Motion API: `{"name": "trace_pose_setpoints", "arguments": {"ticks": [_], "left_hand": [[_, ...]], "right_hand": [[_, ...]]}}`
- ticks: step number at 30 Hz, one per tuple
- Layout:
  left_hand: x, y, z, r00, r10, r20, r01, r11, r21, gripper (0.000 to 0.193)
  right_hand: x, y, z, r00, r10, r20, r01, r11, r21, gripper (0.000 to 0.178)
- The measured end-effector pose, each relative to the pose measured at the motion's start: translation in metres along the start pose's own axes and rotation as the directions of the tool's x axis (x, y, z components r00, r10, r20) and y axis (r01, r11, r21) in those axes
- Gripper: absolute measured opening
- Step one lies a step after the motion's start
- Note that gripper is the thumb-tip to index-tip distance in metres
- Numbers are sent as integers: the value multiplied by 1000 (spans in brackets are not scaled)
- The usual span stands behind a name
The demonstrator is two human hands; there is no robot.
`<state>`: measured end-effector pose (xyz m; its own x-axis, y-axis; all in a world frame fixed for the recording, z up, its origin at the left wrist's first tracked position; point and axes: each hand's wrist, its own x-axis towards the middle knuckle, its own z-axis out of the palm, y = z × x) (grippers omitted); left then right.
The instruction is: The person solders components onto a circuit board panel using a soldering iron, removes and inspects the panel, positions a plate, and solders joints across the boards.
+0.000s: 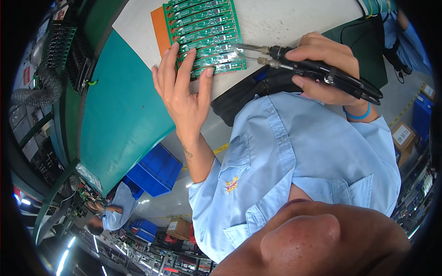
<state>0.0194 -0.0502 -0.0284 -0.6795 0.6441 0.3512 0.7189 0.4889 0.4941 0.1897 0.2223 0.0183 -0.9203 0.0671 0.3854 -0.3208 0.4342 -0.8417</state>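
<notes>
A panel of several narrow green circuit boards point(205, 28) lies on a pale work surface, partly over an orange sheet point(160, 30). My left hand point(186, 92) rests with fingers spread at the panel's near left corner, fingertips on the boards. In my right hand point(329, 62) is a pair of black soldering tweezers point(317, 71) with two thin metal tips and a cable. The tips reach the right edge of the panel near its closest boards; whether they touch it I cannot tell.
A teal mat point(129, 115) covers the bench to the left. Black racks point(78, 64) and a grey flexible hose point(41, 89) stand beyond it. Blue bins point(154, 170) sit on the floor behind the bench. Another person point(119, 211) works at the lower left; dark cables hang at upper right.
</notes>
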Motion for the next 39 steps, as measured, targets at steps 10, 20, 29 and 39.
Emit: {"name": "trace_pose_setpoints", "arguments": {"ticks": [10,20,29,39], "left_hand": [[0,1,1,1000,7,-10,-7,1000,-4,46],[-4,1,2,999,7,-52,-6,1000,19,51],[-4,3,4,998,28,-53,-24,997,69,52],[-5,4,5,998,24,-63,-20,998,67,49]], "right_hand": [[-3,64,-20,690,277,-669,-333,942,47,54],[5,-5,-3,963,92,-252,-99,995,-14,45],[3,6,4,999,14,-48,-12,999,41,46],[5,6,7,999,17,-51,-16,999,33,46]]}}
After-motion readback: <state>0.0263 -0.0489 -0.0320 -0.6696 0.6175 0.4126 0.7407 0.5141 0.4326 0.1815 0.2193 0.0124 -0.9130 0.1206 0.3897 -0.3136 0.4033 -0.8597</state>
